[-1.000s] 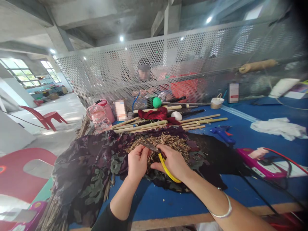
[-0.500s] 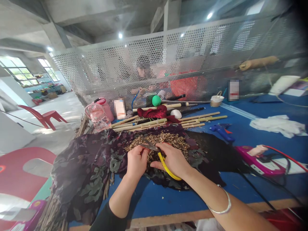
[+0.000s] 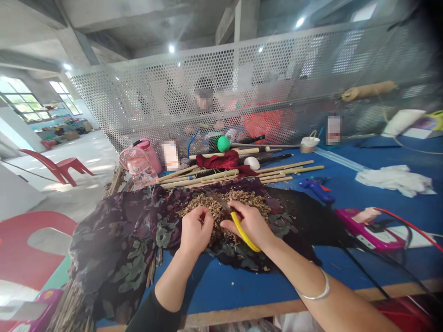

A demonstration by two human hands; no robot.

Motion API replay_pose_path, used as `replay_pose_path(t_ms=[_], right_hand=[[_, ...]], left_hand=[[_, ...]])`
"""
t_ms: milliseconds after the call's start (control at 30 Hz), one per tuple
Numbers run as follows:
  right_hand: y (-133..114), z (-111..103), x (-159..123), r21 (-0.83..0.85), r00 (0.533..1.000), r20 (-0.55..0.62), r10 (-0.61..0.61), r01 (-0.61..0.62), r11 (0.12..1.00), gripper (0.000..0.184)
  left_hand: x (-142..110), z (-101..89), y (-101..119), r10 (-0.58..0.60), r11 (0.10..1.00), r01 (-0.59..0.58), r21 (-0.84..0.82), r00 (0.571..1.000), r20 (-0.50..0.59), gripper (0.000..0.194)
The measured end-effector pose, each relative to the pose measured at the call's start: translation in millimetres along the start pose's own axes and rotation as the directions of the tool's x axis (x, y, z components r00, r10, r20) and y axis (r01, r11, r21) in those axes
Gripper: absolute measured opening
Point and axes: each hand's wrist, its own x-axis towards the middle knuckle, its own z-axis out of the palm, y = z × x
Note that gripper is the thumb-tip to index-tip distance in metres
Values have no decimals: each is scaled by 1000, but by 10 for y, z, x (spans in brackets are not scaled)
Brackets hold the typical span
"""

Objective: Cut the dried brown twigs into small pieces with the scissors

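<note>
My right hand is closed round yellow-handled scissors, whose dark blades point up and left over a pile of dry brown plant bits. Left of the blades, my left hand is closed in a pinch above the near side of the pile. Whatever it may hold between thumb and fingers is too small or hidden to name. Beneath the pile lies a dark floral cloth, spread over the blue tabletop.
Behind the pile lie bamboo sticks, a dark red cloth and a green ball. To the right are a blue glue gun, a magenta power strip and white gloves. A person sits behind the perforated screen.
The scissor blades have swung away from my left fingers and now point more steeply upward. My left hand has shifted slightly left, apart from the blades.
</note>
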Motion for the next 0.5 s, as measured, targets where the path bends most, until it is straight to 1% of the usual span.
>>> replay_pose_path(t_ms=[100, 167, 267, 333, 400, 433, 500], right_hand=[[85, -144, 57, 131, 986, -160, 44, -23, 991, 39], [138, -252, 98, 209, 958, -268, 104, -48, 977, 35], [201, -372, 149, 250, 909, -383, 163, -68, 966, 34], [236, -408, 171, 250, 884, -432, 180, -74, 966, 34], [269, -416, 185, 248, 867, -461, 188, -77, 966, 34], [286, -412, 190, 247, 863, -467, 191, -80, 966, 34], [314, -402, 197, 244, 859, -475, 192, -82, 966, 34]], left_hand=[[32, -9, -60, -11, 998, 11, 56, 1000, 3, 23], [51, -7, -101, -34, 995, 36, 91, 999, -17, 27], [75, 7, -166, -65, 989, 67, 129, 998, -17, 30], [95, 18, -202, -93, 985, 91, 147, 996, 13, 26], [126, 33, -207, -102, 982, 102, 162, 995, -5, 19], [147, 46, -191, -84, 982, 87, 167, 996, -28, 19], [201, 94, -115, 1, 986, 7, 169, 999, -47, 22]])
